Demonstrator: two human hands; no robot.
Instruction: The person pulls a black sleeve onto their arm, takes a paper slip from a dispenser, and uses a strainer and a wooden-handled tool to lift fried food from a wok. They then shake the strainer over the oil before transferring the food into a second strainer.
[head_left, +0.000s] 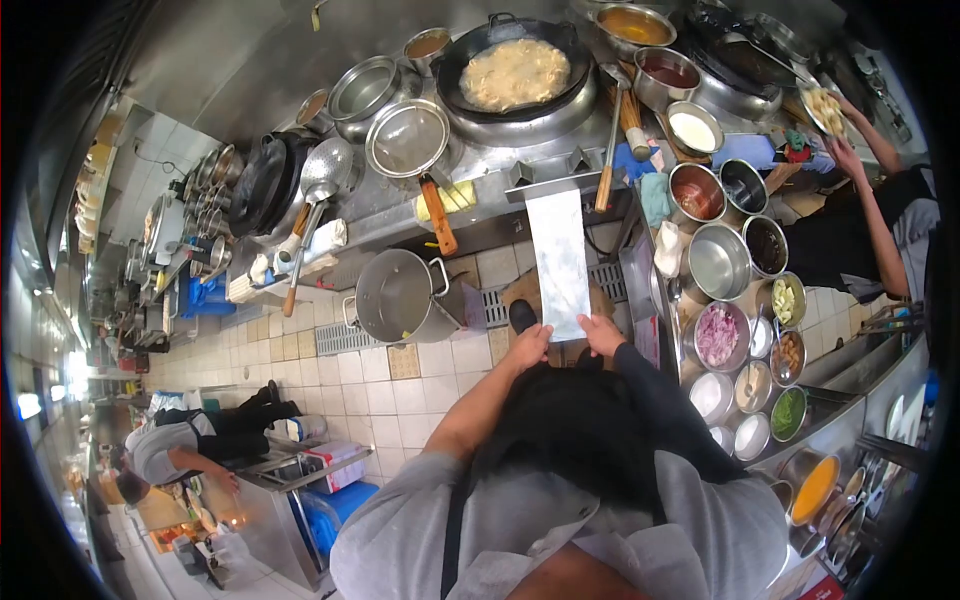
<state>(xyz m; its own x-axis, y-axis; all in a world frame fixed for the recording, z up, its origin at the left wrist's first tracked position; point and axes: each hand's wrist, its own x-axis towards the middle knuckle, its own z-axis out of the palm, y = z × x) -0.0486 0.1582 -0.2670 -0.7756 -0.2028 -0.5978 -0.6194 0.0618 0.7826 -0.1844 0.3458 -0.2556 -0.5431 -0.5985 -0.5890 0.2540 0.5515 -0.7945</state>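
Note:
A long pale tray-like sheet [558, 255] extends from my body toward the stove's front edge. My left hand [530, 346] grips its near left corner, and my right hand [602, 335] grips the near right corner. Beyond its far end, a black wok [455, 85] on the stove holds pale frothy food [514, 75]. Left of the sheet, a wooden-handled strainer [408, 138] rests on the stove, its handle over a yellow cloth [447, 201].
A large steel pot [394, 295] stands at the left below the stove. Ingredient bowls, including red onion [721, 334], line the right counter [835, 412]. One co-worker [870, 200] holds a plate at right; another [190, 440] works at lower left.

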